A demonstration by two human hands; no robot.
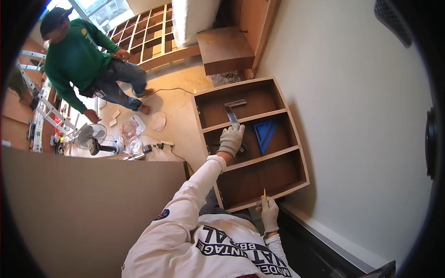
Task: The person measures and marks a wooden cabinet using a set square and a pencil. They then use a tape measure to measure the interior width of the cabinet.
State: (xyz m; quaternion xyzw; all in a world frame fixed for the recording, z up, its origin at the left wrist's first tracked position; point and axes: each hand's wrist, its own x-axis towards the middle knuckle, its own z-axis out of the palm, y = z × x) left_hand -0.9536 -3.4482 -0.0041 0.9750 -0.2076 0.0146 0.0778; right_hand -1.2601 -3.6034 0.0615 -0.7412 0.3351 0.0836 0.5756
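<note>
My left hand (231, 140), in a light work glove, reaches over the middle compartment of an open wooden cabinet (211, 172) and grips a try square (232, 116) by its metal blade. The square's crosspiece lies over the far compartment. My gloved right hand (269, 214) is closed on a yellow pencil (264, 193), point up, at the cabinet's near edge. A blue triangular square (264, 135) lies in the middle compartment, right of my left hand. A dark round object (241, 149), partly hidden by that hand, is beside it.
A person in a green top (76, 55) stands at far left, near a stepladder (51, 111) and a fan (95, 139). A cable (171, 89) crosses the floor to the cabinet. A pale wall (352, 139) rises at right; a brown panel (92, 204) stands at left.
</note>
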